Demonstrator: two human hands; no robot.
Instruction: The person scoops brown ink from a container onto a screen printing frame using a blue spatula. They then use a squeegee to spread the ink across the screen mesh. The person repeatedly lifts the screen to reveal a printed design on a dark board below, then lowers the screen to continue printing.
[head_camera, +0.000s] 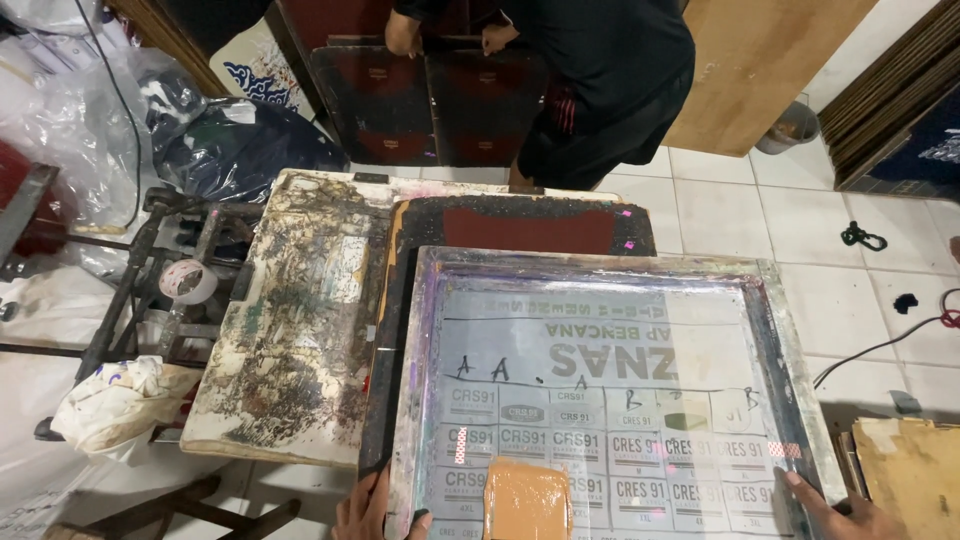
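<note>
I see my left hand (372, 510) gripping the near-left edge of the screen frame (600, 270), and my right hand (835, 512) pressing its near-right corner. The frame lies flat on the dark board (530, 228) between my hands. An orange block (527, 500) rests on the mesh.

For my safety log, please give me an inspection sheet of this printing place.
Surface: stained board beside dark pallet.
Job's things: screen frame lies flat on the pallet; orange squeegee rests on its mesh.
Clutter: tape roll, rag, plastic bags.
Grips: left hand and right hand both hold the frame's near corners.
Cables: one on the floor tiles.
Surroundings: another person bends over dark boards.
</note>
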